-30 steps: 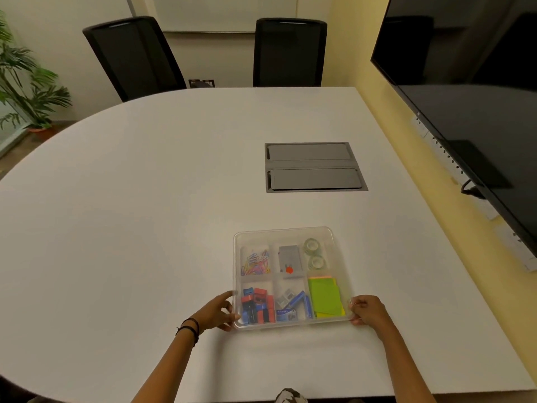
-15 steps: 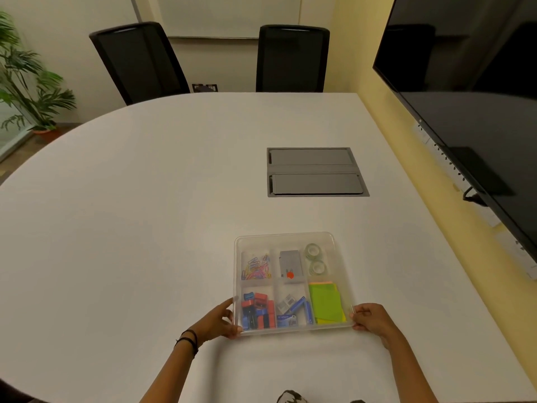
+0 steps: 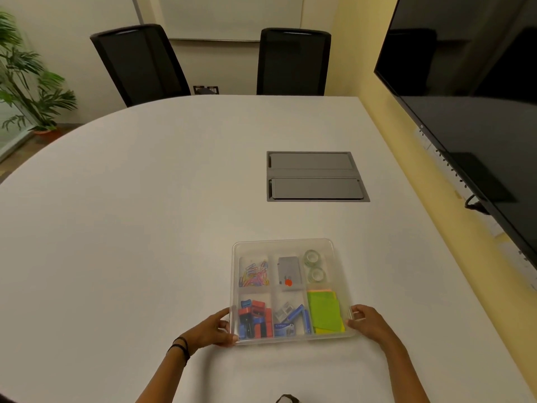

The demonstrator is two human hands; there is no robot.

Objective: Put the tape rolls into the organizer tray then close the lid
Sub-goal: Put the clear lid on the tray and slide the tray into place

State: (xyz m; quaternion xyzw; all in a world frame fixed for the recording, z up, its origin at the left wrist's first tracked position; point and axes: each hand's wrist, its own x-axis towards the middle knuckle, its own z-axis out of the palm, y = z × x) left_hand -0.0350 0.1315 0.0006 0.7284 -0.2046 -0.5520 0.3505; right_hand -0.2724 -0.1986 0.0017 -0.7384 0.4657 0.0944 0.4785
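Note:
A clear plastic organizer tray (image 3: 290, 242) sits on the white table near the front edge, with a translucent lid lying over it. Two clear tape rolls (image 3: 313, 264) lie one behind the other in its far right compartment. Other compartments hold coloured paper clips, a grey box, red and blue clips, staple boxes and green sticky notes. My left hand (image 3: 213, 330) grips the tray's near left corner. My right hand (image 3: 366, 322) holds the near right corner, fingers curled on the rim.
A grey cable hatch (image 3: 315, 176) is set into the table (image 3: 130, 228) beyond the tray. Two black chairs (image 3: 292, 62) stand at the far side. A large dark screen (image 3: 470, 112) hangs on the right wall, and a plant (image 3: 26, 80) stands far left.
The view has tipped slightly, so the tray sits a little lower in the picture. Both hands keep their hold on the tray's near corners.

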